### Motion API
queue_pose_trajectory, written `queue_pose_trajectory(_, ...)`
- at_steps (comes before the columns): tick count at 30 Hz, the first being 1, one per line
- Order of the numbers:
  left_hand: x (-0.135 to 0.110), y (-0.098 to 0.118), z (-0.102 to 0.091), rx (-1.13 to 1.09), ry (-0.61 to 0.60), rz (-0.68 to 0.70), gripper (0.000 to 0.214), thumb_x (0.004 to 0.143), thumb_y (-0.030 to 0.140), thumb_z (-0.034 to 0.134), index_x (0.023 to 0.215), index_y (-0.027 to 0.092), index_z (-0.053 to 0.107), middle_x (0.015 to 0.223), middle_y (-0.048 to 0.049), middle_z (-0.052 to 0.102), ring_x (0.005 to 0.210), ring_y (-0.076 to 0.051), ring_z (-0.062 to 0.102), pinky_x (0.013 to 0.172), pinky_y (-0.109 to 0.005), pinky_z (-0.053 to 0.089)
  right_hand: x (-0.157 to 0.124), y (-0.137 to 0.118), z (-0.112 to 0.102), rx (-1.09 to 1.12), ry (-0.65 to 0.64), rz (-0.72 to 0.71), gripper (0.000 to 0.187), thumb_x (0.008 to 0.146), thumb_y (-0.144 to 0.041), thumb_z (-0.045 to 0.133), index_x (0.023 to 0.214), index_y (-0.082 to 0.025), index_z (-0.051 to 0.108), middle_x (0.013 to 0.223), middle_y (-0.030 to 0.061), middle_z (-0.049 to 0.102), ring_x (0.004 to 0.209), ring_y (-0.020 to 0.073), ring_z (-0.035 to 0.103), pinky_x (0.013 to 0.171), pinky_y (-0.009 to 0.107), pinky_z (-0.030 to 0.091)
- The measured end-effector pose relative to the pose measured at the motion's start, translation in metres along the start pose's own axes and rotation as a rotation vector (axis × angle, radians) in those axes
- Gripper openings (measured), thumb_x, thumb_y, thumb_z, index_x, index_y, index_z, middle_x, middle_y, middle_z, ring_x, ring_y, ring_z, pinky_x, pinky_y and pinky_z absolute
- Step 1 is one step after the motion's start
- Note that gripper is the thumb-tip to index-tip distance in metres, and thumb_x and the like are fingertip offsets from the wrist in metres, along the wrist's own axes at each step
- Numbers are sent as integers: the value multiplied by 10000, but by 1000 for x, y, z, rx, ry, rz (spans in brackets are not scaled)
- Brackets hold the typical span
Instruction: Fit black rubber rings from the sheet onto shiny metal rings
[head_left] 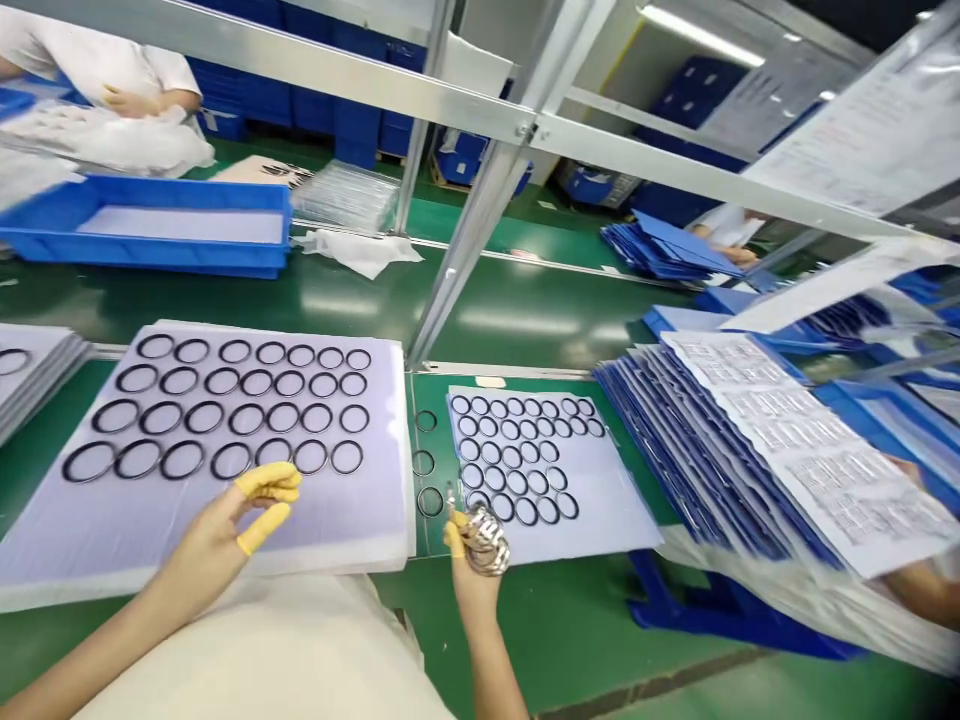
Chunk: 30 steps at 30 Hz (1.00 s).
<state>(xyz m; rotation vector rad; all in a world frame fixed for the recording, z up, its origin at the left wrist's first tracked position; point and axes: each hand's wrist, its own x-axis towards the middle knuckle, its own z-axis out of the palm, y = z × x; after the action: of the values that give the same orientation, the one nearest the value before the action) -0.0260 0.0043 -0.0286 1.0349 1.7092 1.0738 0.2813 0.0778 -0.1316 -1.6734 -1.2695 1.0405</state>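
My left hand [229, 530], with yellow finger cots, hovers over the front of the left white sheet [330, 525]. Its thumb and fingers are apart, with nothing visible between them. Just beyond the fingertips is a black-edged ring [273, 441], one of several laid in rows on that sheet. My right hand [474, 585] grips a bunch of shiny metal rings [486, 540] at the left front edge of the right sheet [592, 500]. That sheet also bears rows of dark rings [526, 511]. Between the sheets, 3 loose rings, including a near one [430, 502], lie on the green table.
A metal frame post [472, 220] rises behind the sheets. Blue trays [187, 255] stand at the back left, near a co-worker's hand [135, 102]. At right is a tall stack of blue boards and sheets [675, 450], with another person's arm [926, 600] beside it.
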Motion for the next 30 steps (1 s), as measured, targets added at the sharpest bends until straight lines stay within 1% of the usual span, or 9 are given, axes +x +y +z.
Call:
queue_pose_trajectory(3, 1, -7, 6, 23, -46, -9, 397, 816, 461, 601, 1132, 222, 572, 1088, -87, 657, 982, -228, 627, 924, -397, 499, 13, 52, -52, -295, 200, 159, 330, 786, -459, 622, 793, -133, 667, 872, 133, 714, 840, 273, 662, 785, 441, 525)
queue_pose_trajectory(6, 2, -2, 13, 34, -108, -21, 375, 820, 459, 595, 1108, 220, 591, 1065, -83, 668, 979, -226, 632, 929, -402, 502, 21, 90, -89, -556, 258, 318, 203, 836, -326, 643, 741, -148, 621, 793, 36, 672, 789, 198, 644, 785, 417, 513)
queue_pose_trajectory(9, 6, 5, 18, 38, -160, -23, 378, 805, 473, 609, 1089, 224, 606, 1038, -78, 677, 987, -230, 632, 939, -403, 500, 27, 113, -102, -692, 200, 374, 161, 876, -304, 613, 829, -151, 627, 865, 22, 664, 807, 169, 634, 778, 382, 519)
queue_pose_trajectory(13, 8, 5, 22, 12, -196, -49, 394, 790, 506, 618, 1073, 233, 623, 1038, -73, 679, 993, -235, 635, 948, -405, 496, 34, 124, -95, -746, 137, 388, 186, 901, -331, 577, 934, -157, 632, 938, 38, 666, 831, 174, 637, 775, 382, 526)
queue_pose_trajectory(18, 7, -4, 24, -56, -187, -104, 401, 775, 526, 632, 1063, 247, 635, 1045, -64, 683, 997, -237, 640, 957, -401, 490, 37, 125, -87, -657, 132, 393, 166, 899, -309, 583, 946, -158, 632, 986, 45, 659, 871, 180, 631, 790, 389, 523)
queue_pose_trajectory(21, 6, -5, 24, -91, -188, -125, 419, 744, 536, 658, 1038, 238, 651, 1016, -68, 690, 974, -243, 649, 940, -400, 500, 38, 120, -92, -510, 190, 416, 164, 898, -318, 581, 910, -162, 633, 919, 30, 659, 794, 159, 626, 737, 354, 525)
queue_pose_trajectory(26, 6, -5, 26, -93, -173, -142, 416, 742, 516, 653, 1034, 220, 650, 1006, -73, 688, 977, -242, 644, 937, -400, 499, 39, 83, -89, -61, 283, 380, 429, 819, -594, 540, 810, -168, 589, 649, -26, 611, 557, 139, 583, 540, 283, 471)
queue_pose_trajectory(28, 6, -3, 29, -69, -171, -118, 378, 774, 479, 624, 1045, 216, 643, 1016, -72, 684, 988, -233, 636, 936, -389, 497, 34, 56, -75, 165, 198, 313, 575, 696, -720, 556, 911, -187, 580, 637, -35, 612, 540, 143, 577, 491, 267, 444)
queue_pose_trajectory(30, 6, 3, 31, -33, -176, -70, 324, 803, 429, 593, 1042, 215, 642, 1011, -68, 683, 977, -221, 632, 921, -373, 502, 24, 26, -53, 356, 27, 262, 624, 632, -710, 631, 1002, -210, 578, 652, -41, 621, 528, 123, 562, 476, 243, 435)
